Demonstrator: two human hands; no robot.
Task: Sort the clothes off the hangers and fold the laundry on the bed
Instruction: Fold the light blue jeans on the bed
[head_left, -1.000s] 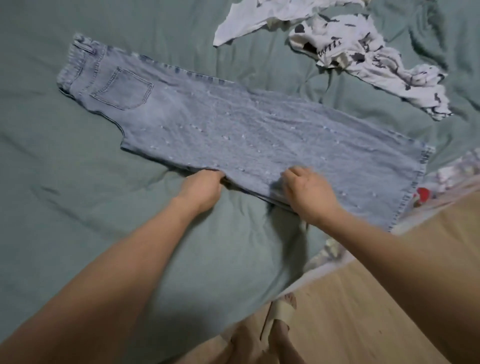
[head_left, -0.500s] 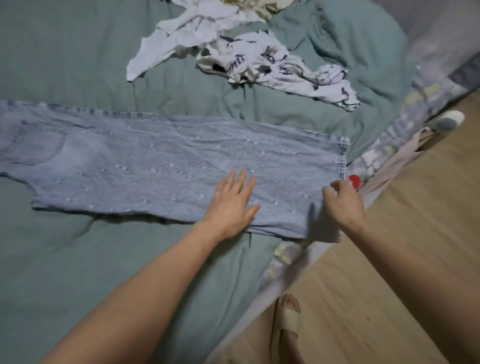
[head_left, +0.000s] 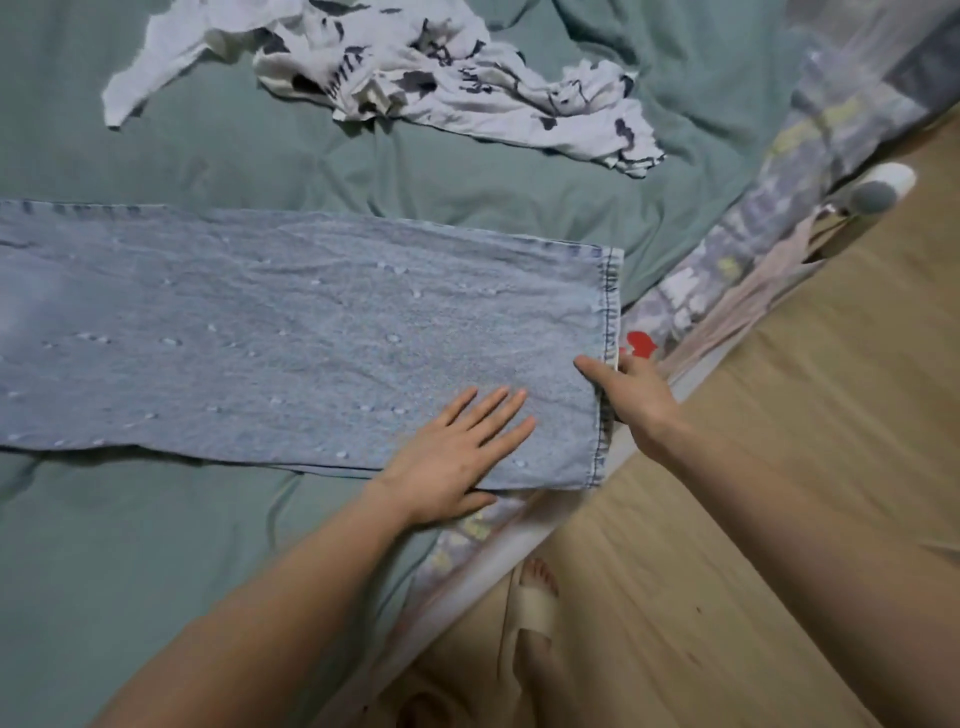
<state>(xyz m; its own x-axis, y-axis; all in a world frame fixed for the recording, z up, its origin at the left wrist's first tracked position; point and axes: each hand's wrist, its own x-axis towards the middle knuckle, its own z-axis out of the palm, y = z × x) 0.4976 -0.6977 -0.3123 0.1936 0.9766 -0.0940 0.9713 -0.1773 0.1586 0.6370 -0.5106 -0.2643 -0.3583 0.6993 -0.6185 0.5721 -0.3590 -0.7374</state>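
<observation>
A: Where are the jeans?
B: Flat across the green bed, hem near its edge.
A: And the hands?
B: Left hand lies spread, palm down, on the denim. Right hand pinches the hem.

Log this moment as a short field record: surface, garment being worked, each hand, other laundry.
surface: bed with green sheet
garment: jeans, laid flat, hem at the bed edge
left hand: open, palm flat on the jeans near the hem
right hand: gripping the hem, thumb on top
other laundry: white top and printed top, crumpled, beyond the jeans
</observation>
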